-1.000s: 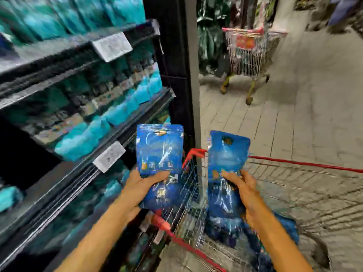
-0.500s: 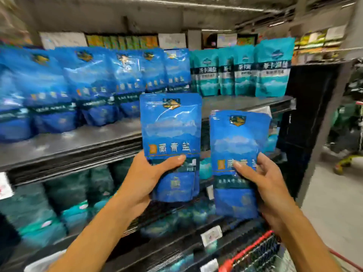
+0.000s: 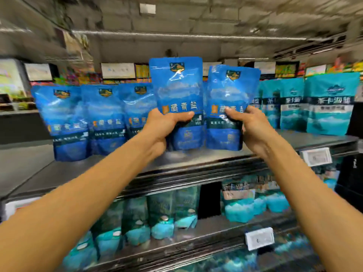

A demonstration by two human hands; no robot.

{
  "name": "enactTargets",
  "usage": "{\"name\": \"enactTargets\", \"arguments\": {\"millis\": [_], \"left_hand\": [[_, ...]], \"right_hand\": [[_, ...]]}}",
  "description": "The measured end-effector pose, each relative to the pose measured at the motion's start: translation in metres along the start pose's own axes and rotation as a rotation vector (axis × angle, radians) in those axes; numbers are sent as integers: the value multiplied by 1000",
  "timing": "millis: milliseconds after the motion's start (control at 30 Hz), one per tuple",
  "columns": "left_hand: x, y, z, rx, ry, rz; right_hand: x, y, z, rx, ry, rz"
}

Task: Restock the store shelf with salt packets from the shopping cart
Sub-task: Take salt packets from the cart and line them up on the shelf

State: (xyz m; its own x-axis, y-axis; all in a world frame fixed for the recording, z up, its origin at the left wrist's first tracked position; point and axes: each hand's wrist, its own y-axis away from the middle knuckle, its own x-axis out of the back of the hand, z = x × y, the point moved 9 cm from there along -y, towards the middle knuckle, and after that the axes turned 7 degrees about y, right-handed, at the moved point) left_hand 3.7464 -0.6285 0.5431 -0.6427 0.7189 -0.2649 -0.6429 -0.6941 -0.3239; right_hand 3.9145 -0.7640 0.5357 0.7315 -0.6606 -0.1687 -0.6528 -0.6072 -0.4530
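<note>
Glossy blue plastic salt packets (image 3: 175, 91), crinkled and glinting; matt grey metal shelf (image 3: 206, 160); paper price tag (image 3: 316, 157).

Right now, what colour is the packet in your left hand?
Bright blue with a gold crest, in the left hand's packet; head view shows it best.

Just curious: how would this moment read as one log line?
stage: shelving | left hand: grips blue packet | right hand: grips second blue packet | over top shelf

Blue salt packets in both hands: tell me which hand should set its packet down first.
Right, probably. The right hand holds its blue packet low, its base about at the top shelf. The left hand holds its packet higher.
</note>
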Motion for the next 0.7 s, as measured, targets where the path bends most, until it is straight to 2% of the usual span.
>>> {"name": "enactTargets", "arguments": {"millis": [133,233,333,400,533,633,700], "left_hand": [[-24,-53,-36,46,19,12],[-31,-83,-62,14,-29,35],[-26,-100,-78,-2,-105,83],[-26,-104,-80,-18,-184,50],[-21,-98,-77,-23,-539,-80],[-10,-89,-69,-78,-993,-73],[-13,-86,-62,-127,-1128,-83]], "right_hand": [[21,-48,18,-35,-10,34],[42,-72,36,-58,1,62],[54,-84,53,-103,39,-14],[55,-86,56,-117,150,-93],[55,-83,55,-121,585,-201],[66,-86,50,-66,759,-147],[71,-91,48,-38,883,-80]]}}
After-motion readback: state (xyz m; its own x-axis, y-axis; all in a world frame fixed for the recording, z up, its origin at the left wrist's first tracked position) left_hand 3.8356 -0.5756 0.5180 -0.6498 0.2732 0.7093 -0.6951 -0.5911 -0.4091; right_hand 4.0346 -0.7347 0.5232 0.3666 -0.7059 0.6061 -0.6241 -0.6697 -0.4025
